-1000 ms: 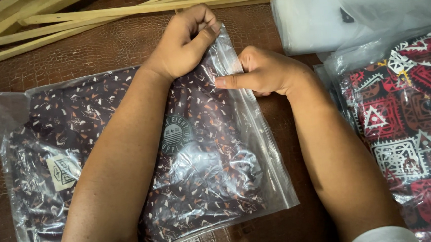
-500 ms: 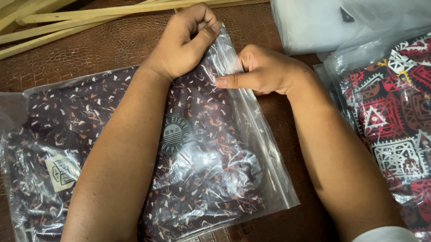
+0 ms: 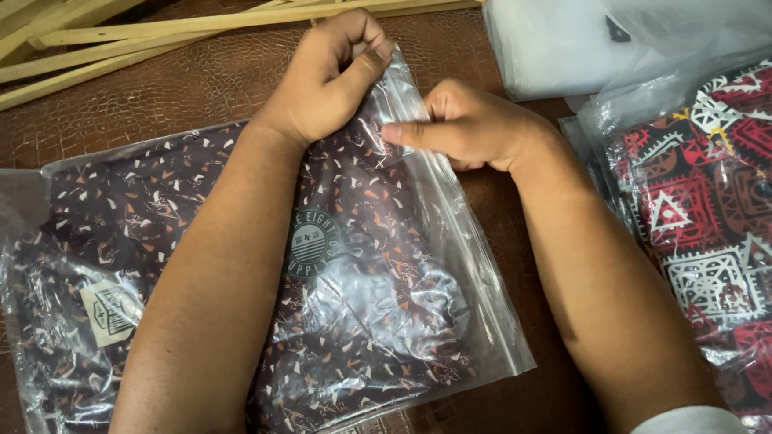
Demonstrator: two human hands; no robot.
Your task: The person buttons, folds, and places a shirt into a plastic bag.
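Nothing much has moved since the earlier frames: both hands sit at the bag's top right corner as before, and the bag (image 3: pixel 383 332) lies where it did. It is a clear plastic bag, flat on the brown worktop (image 3: pixel 221 85), with a dark folded cloth (image 3: pixel 140 221) inside, speckled white and orange, a round badge and a small paper tag showing through the plastic. Left hand (image 3: pixel 326 79) is curled closed, its fingers (image 3: pixel 355 47) pinching the bag's upper corner between thumb and knuckles; the left forearm lies across the bag. Right hand (image 3: pixel 478 128) rests just beside it at the bag's right edge, fingers (image 3: pixel 412 135) closed with the thumb pressed along that edge, gripping the plastic strip there. Pale wooden slats (image 3: pixel 173 26) lie across the far side of the worktop, apart from the bag. To the right, near the right forearm, lies a second bag (image 3: pixel 738 216) holding red, black and white patterned cloth, and beyond it a heap of clear plastic (image 3: pixel 587 30).
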